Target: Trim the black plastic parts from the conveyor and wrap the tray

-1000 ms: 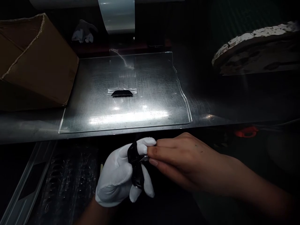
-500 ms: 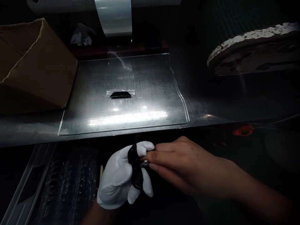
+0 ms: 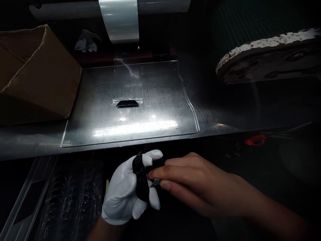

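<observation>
My left hand (image 3: 121,194), in a white glove, is closed around a small curved black part (image 3: 140,180) that stands roughly upright between thumb and fingers. My bare right hand (image 3: 193,184) comes in from the right and pinches a small pointed metal blade (image 3: 155,182). The blade's tip is close to the right edge of the black part; whether it touches cannot be made out. Most of the blade's handle is hidden in the fingers. Beyond both hands, another black piece (image 3: 127,103) lies on a strip of clear film on the transparent sheet (image 3: 163,90).
A cardboard box (image 3: 60,77) stands at the left of the metal bench. Film (image 3: 120,23) hangs from a roller at the back. Below the bench edge are a clear moulded tray (image 3: 72,201) at left and a red-handled object (image 3: 255,140) at right. A large round object (image 3: 271,43) is upper right.
The black part has turned in my gloved fingers and shows another side. My right hand and the blade have shifted slightly down along its edge. The whole view has drifted a little.
</observation>
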Action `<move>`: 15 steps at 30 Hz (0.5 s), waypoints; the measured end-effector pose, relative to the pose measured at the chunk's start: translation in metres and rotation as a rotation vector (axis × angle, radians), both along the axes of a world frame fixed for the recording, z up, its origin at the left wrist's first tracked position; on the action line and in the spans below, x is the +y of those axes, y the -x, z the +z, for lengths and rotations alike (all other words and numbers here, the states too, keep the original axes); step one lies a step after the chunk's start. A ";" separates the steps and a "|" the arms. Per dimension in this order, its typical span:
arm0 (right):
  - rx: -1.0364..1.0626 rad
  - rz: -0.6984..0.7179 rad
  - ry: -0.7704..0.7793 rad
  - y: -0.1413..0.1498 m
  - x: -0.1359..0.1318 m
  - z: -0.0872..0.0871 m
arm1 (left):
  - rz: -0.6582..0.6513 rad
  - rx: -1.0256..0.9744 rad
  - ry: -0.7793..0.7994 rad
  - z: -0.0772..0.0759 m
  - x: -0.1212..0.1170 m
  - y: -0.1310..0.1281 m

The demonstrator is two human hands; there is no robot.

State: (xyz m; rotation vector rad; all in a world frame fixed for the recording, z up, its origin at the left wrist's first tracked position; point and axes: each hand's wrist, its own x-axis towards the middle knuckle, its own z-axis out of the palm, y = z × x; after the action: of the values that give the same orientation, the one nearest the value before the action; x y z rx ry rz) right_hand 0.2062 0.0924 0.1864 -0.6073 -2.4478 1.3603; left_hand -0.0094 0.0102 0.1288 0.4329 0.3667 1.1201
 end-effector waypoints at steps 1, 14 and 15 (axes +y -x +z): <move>0.028 -0.038 0.005 -0.003 0.002 0.001 | -0.004 0.010 -0.014 0.001 0.000 0.001; -0.148 -0.064 -0.432 0.004 0.027 0.034 | 0.028 0.328 0.202 0.034 -0.002 0.000; -0.164 -0.049 -0.441 0.006 0.028 0.035 | 0.015 0.357 0.209 0.035 -0.002 0.000</move>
State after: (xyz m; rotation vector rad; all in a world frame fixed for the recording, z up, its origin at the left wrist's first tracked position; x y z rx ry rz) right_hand 0.2005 0.1199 0.2211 -0.6793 -2.7184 0.7344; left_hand -0.0094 0.0082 0.1636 0.4444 0.7939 1.0058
